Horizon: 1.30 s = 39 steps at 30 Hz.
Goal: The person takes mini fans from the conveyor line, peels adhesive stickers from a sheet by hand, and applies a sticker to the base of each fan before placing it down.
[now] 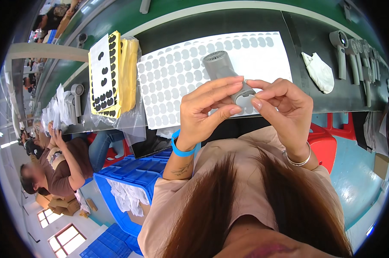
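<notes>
A grey handheld fan part, tube-shaped with a vented round end, slants over the sticker sheet. My left hand is closed around its near end, thumb below and fingers on top. At that end lies a flat grey notched sticker. My right hand pinches at the sticker's edge with thumb and forefinger, touching the fan part. The white sheet beneath bears rows of grey stickers at left, with a bare white area towards the right. My fingers hide part of the fan's near end.
Left of the sheet lies a stack of yellow-backed sheets with black stickers on a plastic bag. To the right are a white cloth and several grey handheld fans. Blue crates, a red stool and a seated co-worker are nearby.
</notes>
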Available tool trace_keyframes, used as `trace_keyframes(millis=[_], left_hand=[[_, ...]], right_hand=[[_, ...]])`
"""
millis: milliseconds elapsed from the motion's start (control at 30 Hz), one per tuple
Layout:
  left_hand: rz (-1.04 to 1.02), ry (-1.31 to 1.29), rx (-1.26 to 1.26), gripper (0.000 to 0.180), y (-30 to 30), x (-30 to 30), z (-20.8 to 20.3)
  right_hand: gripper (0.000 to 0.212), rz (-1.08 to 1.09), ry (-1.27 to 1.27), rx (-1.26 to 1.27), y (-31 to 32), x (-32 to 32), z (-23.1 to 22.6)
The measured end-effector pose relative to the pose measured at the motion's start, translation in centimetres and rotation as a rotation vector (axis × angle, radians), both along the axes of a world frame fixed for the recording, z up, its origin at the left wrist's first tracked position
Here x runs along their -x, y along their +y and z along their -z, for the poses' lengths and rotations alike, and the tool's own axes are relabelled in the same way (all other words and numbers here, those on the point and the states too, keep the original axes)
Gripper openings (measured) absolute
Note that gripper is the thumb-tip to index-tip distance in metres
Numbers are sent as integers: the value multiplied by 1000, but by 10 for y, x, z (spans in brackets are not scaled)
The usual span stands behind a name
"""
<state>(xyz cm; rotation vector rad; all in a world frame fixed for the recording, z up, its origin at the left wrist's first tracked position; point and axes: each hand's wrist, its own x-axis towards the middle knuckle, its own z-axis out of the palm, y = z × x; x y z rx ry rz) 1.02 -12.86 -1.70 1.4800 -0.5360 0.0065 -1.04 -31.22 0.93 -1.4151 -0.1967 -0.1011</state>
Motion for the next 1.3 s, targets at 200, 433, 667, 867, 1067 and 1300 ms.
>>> trace_keyframes(millis=[200, 433, 667, 867, 1067, 1300], left_hand=[[-10, 2, 1, 35, -1, 0, 0], [-35, 15, 11, 34, -3, 2, 1], [-29, 13, 29, 34, -4, 2, 0], [-46, 44, 67, 33, -9, 6, -3], [-164, 48, 52, 24, -16, 10, -5], [-171, 20, 44, 22, -18, 9, -4]], right_hand=[[8, 0, 14, -10, 0, 0, -1], [8, 12, 20, -3, 1, 0, -1], [8, 11, 16, 14, 1, 1, -2], [8, 28, 33, 35, 2, 2, -4], [6, 60, 11, 66, 4, 2, -3], [4, 90, 26, 75, 5, 2, -4]])
